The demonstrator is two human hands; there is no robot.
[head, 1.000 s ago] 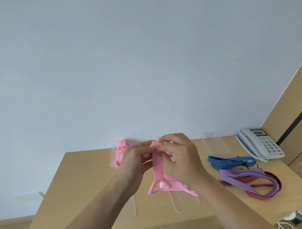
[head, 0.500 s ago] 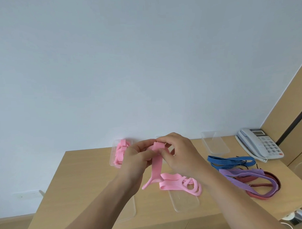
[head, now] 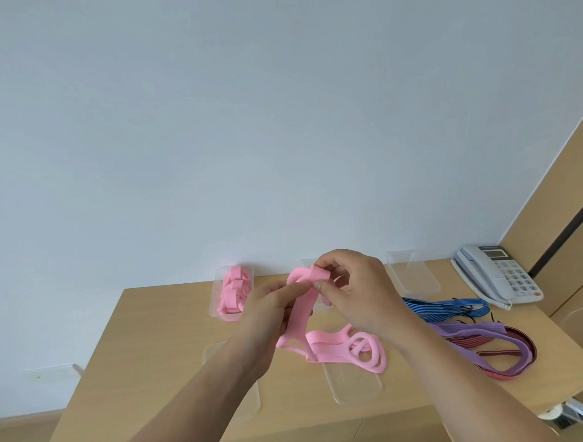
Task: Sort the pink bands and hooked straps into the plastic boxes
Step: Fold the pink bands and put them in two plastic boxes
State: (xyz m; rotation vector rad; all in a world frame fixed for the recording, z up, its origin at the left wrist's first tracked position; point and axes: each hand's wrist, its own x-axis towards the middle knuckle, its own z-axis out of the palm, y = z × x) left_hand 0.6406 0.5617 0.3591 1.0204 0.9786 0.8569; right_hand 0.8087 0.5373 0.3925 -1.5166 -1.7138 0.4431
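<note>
Clear plastic box, rounded oblong, far left on your wooden table: holds folded pink bands, flat, soft, matte. Your left hand: fingers curled, thumb and forefinger pinching a flat pink band near its upper end. This band hangs from the pinch, its lower end among the loose pink bands coiled on the table. Your right hand: fingertips pinching the band's folded top. Second clear box: behind that hand. Striped elastic, lying right: blue strap, purple strap, dark red strap. Telephone: far right.
</note>
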